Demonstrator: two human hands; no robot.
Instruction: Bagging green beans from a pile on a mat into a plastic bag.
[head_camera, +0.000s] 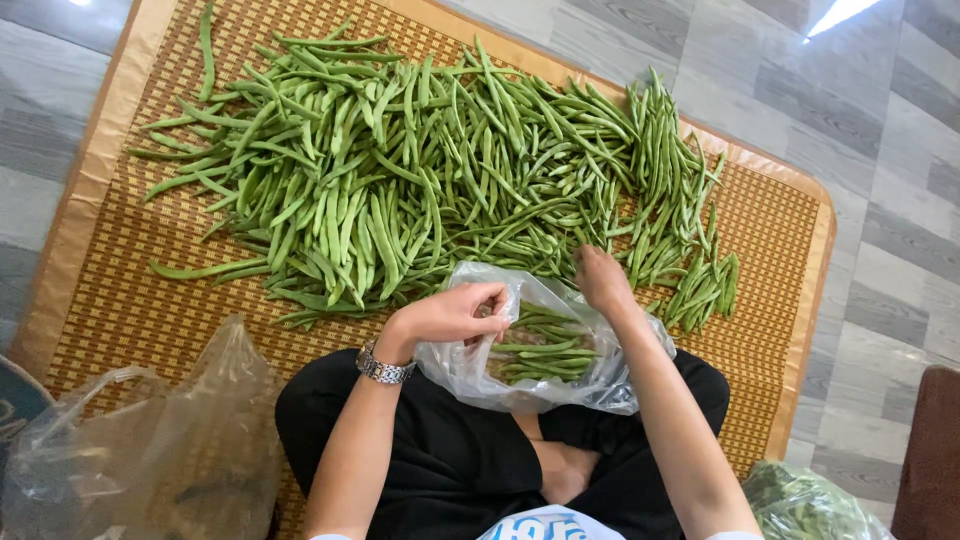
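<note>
Right hand (601, 280) fingers hidden among green beans (400, 160)

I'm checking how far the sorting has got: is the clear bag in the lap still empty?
No, the clear bag that the left hand holds open already has green beans inside.

One head-worn camera looks steeply down, close over the mat (110, 300)
</note>
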